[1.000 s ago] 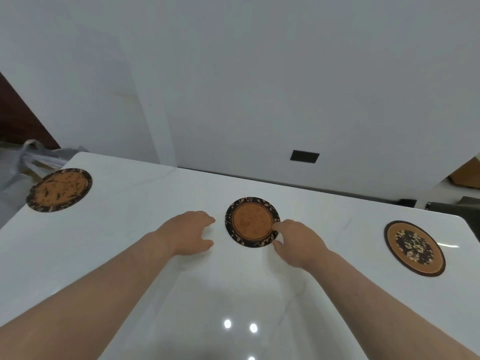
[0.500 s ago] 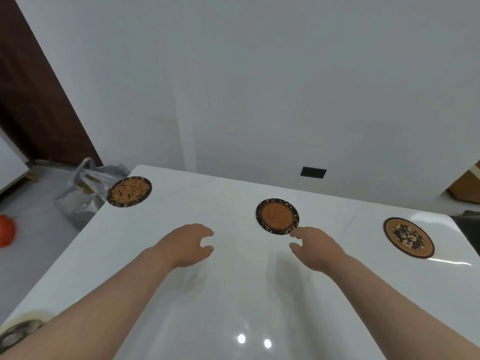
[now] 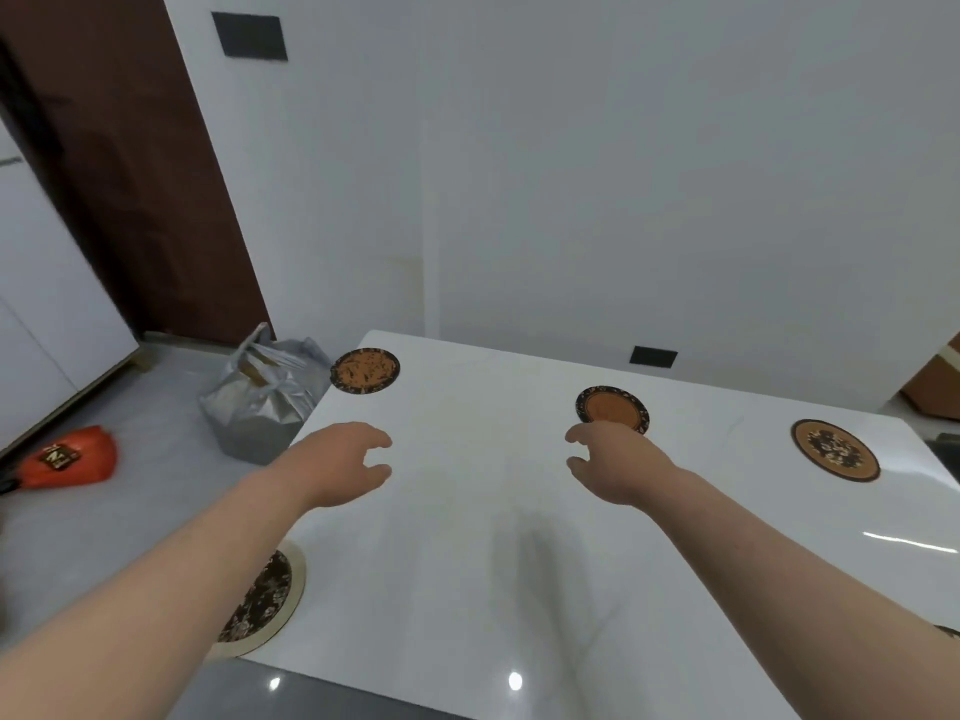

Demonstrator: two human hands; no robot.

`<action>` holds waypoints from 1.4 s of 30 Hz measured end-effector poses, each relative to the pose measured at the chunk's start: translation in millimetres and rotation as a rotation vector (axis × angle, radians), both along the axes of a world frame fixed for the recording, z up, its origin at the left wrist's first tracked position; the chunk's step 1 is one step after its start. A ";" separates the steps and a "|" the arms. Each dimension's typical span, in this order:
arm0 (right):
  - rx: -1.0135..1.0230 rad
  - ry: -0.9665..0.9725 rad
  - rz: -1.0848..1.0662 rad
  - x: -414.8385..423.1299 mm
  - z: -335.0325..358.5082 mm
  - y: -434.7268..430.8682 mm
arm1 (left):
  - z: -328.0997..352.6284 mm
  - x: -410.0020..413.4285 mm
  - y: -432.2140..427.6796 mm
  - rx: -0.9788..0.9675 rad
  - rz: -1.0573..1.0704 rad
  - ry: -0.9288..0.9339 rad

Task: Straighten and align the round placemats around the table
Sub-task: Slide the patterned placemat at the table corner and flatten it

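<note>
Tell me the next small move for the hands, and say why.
Probably reach the left hand to the far-left placemat. It overhangs the table edge, while the centre placemat lies fully on top. Both hands hang open, holding nothing; the right hand hovers near the centre one.

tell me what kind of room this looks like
Likely a home dining area: a white dining table set with round placemats, a plain wall with a black switch plate, and a grey plastic bag on the tiled floor.

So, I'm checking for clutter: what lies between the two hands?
Nothing: in the head view, only bare white table separates the left hand from the right hand.
</note>
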State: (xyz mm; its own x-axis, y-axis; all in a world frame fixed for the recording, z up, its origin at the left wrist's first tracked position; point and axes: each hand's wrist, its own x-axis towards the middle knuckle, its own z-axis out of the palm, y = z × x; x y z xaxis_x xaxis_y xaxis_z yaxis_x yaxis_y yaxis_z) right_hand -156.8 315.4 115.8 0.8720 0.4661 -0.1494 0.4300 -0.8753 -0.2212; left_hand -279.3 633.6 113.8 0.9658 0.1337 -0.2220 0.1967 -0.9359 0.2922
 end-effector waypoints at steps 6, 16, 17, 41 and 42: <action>-0.031 -0.018 0.041 -11.2 12.3 33.7 | 6.6 -27.9 47.3 -0.011 0.082 -0.009; -0.050 -0.006 0.101 35.1 -2.3 110.1 | -7.2 5.3 109.6 -0.016 0.161 0.024; -0.055 -0.006 0.106 43.4 -6.6 117.0 | -10.6 14.6 115.9 -0.019 0.162 0.025; -0.130 0.148 0.029 178.5 -119.3 276.3 | -115.1 201.3 252.4 -0.141 0.138 0.106; -0.126 0.162 0.014 182.3 -127.7 286.0 | -123.5 210.4 258.8 -0.135 0.140 0.122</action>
